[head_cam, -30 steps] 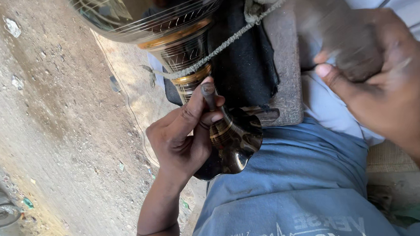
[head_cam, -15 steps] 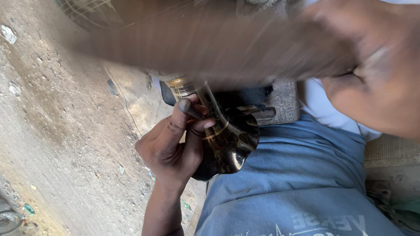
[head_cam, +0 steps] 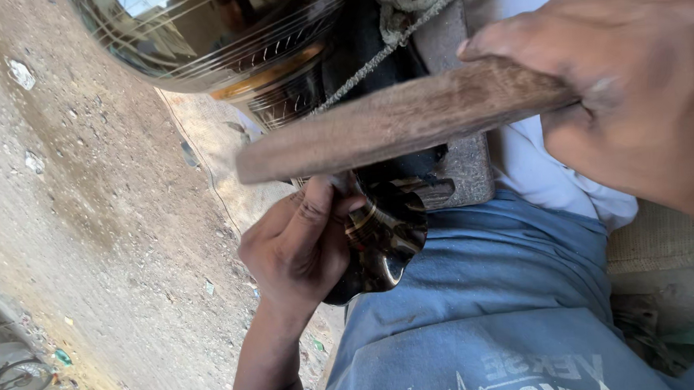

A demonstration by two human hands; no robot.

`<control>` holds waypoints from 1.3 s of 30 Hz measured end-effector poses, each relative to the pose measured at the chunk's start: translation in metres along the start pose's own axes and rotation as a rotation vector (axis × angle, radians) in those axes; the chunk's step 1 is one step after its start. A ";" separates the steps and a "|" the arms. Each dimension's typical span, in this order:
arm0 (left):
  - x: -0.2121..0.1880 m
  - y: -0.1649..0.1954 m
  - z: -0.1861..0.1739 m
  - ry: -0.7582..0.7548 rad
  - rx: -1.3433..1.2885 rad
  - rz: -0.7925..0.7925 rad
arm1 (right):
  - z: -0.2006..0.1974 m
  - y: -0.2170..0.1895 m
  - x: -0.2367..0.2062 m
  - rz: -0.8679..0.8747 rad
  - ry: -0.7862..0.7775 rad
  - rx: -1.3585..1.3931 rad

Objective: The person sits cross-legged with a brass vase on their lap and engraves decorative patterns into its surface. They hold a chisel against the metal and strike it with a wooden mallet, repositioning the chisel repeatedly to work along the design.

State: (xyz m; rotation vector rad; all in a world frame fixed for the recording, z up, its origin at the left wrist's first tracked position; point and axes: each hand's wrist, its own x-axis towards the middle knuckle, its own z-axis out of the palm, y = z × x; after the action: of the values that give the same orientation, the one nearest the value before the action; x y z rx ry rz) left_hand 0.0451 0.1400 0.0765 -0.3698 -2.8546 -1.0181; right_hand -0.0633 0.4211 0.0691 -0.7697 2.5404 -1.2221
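Two hands are at work. Nearest, the right hand (head_cam: 645, 80) is clenched around a wooden handle (head_cam: 407, 119) that juts out to its left. Below that handle, the left hand (head_cam: 298, 250) pinches a shiny scalloped metal piece (head_cam: 386, 237) just right of its fingers. Farther beyond it, an engraved brass vessel (head_cam: 217, 34) gleams above dusty ground (head_cam: 84, 235).

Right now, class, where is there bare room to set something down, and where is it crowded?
Bare ground lies open left of the left hand, below the metal vessel. It is crowded between that hand's metal piece, the wooden handle and the right hand.
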 end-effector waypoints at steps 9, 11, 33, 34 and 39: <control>0.005 0.010 -0.003 -0.117 0.054 -0.120 | 0.011 0.001 -0.013 0.019 0.071 -0.097; 0.005 0.011 -0.001 -0.092 0.044 -0.125 | 0.014 0.006 -0.015 0.016 0.202 0.229; 0.000 0.010 -0.001 -0.038 -0.082 -0.127 | 0.008 -0.025 -0.005 0.158 0.215 0.337; -0.003 0.009 0.000 -0.042 -0.109 -0.136 | 0.010 -0.026 -0.007 0.185 0.239 0.451; -0.014 -0.015 0.003 0.116 -0.357 -0.174 | 0.008 -0.021 -0.033 0.113 -0.006 -0.285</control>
State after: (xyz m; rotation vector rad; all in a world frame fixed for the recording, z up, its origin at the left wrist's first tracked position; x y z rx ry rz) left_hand 0.0548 0.1279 0.0630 -0.0802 -2.6332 -1.5333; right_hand -0.0246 0.4231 0.0798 -0.6722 2.7468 -0.8325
